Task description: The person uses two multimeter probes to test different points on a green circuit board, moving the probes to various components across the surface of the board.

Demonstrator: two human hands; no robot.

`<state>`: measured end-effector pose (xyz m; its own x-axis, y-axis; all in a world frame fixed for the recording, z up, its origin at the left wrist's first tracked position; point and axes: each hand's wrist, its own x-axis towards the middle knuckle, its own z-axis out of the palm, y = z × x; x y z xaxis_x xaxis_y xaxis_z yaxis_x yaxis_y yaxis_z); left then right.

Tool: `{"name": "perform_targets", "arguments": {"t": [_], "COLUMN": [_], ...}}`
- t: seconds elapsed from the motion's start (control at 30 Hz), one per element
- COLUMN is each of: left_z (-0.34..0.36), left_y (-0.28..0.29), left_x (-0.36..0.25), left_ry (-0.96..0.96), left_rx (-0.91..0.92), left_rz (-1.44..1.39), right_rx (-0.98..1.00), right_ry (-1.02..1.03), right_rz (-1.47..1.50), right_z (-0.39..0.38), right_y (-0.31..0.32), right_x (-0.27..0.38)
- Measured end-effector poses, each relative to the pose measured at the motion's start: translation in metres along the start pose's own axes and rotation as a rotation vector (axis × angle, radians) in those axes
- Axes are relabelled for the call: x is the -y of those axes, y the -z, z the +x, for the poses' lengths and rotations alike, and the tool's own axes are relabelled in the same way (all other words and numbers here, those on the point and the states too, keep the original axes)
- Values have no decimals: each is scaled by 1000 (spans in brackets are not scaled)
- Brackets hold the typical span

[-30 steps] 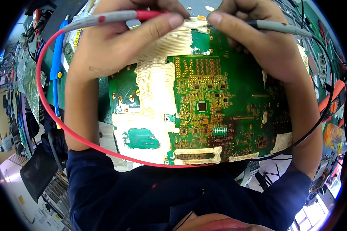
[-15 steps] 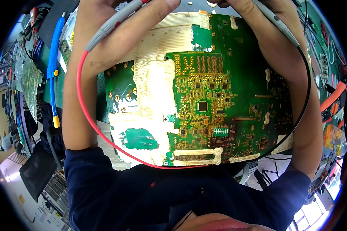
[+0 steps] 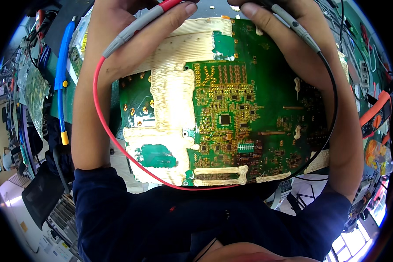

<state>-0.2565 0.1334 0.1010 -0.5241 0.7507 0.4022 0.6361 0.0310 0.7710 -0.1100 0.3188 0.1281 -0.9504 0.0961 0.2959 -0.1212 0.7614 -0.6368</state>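
A large green circuit board fills the middle, with a square black chip and thick cream-coloured coating over its left part. Above its far left side, my left hand is closed round a test probe with a grey grip and a red front. Across the board's far right corner, my right hand grips another grey probe. The red lead and the black lead hang in a loop down to the board's near edge. Both probe tips are out of sight past the top edge.
At the left lies a long blue tool with a yellow tip. An orange-cased meter sits at the right among cables and clutter. A black chair stands at lower left. Small pale crumbs lie beyond the board.
Both hands have come slightly nearer in the picture. The right hand's thumb and probe have shifted left, and the black lead with them. The board appears slightly further left.
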Motion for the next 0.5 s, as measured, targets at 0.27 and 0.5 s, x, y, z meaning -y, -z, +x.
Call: {"name": "perform_targets", "arguments": {"t": [0.27, 0.5], "left_z": [1, 0], "left_y": [5, 6], "left_x": [0, 0], "left_ry": [43, 19], "left_rx": [-48, -56], "left_rz": [-73, -73], "right_rx": [115, 190], "right_ry": [234, 290], "right_rz": [-67, -244], "right_z": [4, 12], "right_y": [4, 3], "right_x": [-28, -11]}}
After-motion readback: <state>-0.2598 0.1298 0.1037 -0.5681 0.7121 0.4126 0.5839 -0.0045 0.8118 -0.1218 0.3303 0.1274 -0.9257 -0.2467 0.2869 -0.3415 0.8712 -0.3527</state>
